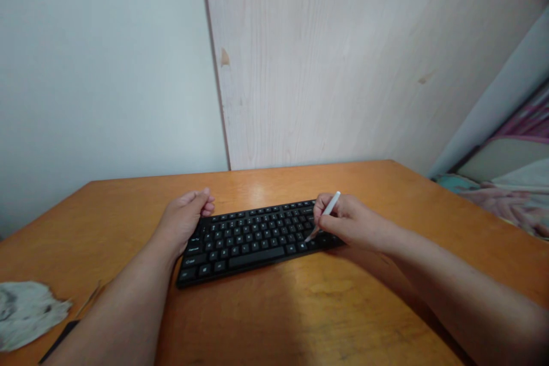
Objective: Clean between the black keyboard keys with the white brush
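Black keyboard (pixel 246 243) on orange wooden desk (pixel 326 291), right hand (pixel 349 223), fingers gripping white pen (pixel 329 207), left hand (pixel 184 220), fingers curled, pale wall (pixel 107 68) behind

Your keyboard (pixel 253 240): matt black plastic, smooth keytops. Your pen (pixel 330 205): smooth white plastic. Bench (pixel 326 320): glossy orange varnished wood. Panel (pixel 309 68) behind: pale wood-grain laminate, matt.

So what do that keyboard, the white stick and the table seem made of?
The black keyboard looks like matte plastic: dull keycaps, no metallic shine. The white stick, held in the right hand, looks like smooth plastic, though painted metal is possible. The orange-brown table looks like varnished wood: visible grain under a glossy sheen.
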`<state>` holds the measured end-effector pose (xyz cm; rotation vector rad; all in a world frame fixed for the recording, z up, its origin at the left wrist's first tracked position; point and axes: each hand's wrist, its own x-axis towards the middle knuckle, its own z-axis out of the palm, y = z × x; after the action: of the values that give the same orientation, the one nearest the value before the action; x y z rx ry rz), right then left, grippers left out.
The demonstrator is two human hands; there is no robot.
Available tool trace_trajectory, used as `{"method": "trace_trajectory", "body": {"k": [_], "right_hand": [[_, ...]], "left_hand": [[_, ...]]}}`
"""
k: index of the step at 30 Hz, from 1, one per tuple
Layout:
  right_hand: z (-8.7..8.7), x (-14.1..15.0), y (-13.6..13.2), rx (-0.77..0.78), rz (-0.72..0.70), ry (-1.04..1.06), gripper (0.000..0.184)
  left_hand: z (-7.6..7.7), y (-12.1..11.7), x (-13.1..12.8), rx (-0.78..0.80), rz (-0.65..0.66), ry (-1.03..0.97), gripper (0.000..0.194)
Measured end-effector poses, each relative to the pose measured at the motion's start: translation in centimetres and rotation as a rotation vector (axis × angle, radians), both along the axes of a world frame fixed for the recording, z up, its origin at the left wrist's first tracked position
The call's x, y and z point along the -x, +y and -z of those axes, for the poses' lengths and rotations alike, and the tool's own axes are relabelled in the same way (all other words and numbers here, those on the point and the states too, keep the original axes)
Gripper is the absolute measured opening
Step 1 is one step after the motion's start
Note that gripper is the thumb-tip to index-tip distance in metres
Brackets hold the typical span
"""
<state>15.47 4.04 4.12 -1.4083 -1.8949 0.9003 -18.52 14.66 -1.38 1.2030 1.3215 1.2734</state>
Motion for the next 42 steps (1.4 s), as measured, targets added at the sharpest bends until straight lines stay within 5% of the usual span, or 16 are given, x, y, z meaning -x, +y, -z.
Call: {"method": "trace_trajectory", "body": {"k": [16, 29, 42], "right_hand": [[-2.2, -2.0, 0.1, -0.081, 0.108, -0.308, 0.01], [-1.7, 1.3, -1.4, 0.184, -0.201, 0.311, 0.007], [-0.6, 1.7, -1.4, 0.126, -0.136, 0.165, 0.005]], "left_hand": [[-0.2, -0.1, -0.1, -0.02, -0.008, 0.041, 0.048], [0.0, -0.1, -0.1, -0.043, 0.014, 0.036, 0.047], [0.2, 0.1, 0.1, -0.024, 0.027, 0.028, 0.046]]}}
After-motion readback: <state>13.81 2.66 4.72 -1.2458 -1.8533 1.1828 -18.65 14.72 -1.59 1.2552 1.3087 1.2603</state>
